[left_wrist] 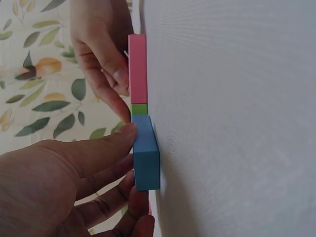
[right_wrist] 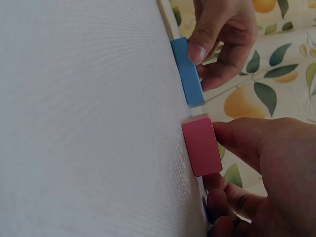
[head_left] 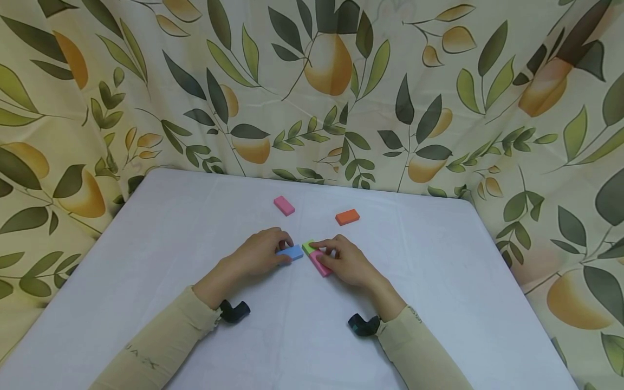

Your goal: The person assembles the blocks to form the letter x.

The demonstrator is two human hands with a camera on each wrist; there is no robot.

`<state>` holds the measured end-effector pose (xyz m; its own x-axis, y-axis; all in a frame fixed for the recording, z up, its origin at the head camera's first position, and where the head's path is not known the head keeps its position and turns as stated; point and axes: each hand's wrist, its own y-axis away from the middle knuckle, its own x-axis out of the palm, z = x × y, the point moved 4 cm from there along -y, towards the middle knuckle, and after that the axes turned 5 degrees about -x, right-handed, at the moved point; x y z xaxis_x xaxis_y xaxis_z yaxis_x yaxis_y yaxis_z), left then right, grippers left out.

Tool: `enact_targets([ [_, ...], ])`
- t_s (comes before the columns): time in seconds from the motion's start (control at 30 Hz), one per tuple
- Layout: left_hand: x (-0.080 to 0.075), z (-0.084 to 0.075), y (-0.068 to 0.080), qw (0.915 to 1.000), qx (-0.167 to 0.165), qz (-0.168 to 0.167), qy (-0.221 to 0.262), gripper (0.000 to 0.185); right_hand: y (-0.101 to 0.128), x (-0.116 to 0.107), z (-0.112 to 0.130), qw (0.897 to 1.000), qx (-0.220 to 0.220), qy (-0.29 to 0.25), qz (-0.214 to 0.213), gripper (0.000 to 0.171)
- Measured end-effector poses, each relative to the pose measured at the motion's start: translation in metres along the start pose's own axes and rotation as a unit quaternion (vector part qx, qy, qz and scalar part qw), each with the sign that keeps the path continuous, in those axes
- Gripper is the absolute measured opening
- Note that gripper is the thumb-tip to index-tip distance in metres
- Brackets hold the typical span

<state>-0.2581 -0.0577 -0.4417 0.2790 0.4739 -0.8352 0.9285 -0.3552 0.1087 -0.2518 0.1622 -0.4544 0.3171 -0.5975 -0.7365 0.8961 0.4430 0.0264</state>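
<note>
Leaf-and-pear patterned curtains hang behind a white tabletop (head_left: 439,281), where the left hand (head_left: 260,253) pinches a blue block (head_left: 291,252) between thumb and fingers while the right hand (head_left: 343,261) grips a pink block (head_left: 319,264), with a green block (head_left: 308,246) touching between them near the middle. These small rectangular blocks look light, stiff and smooth-faced, so I judge a pinch across the long sides holds best; a second pink block (head_left: 284,206) and an orange block (head_left: 347,217) lie well apart beyond
</note>
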Motion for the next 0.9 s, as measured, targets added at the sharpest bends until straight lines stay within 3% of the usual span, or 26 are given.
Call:
enact_targets([
  [0.9,0.0009,-0.0061,-0.0057,0.9999,0.004,0.013,0.002,0.036,-0.0013,0.0003,-0.0013,1.0,0.008,-0.005,0.0,0.03],
])
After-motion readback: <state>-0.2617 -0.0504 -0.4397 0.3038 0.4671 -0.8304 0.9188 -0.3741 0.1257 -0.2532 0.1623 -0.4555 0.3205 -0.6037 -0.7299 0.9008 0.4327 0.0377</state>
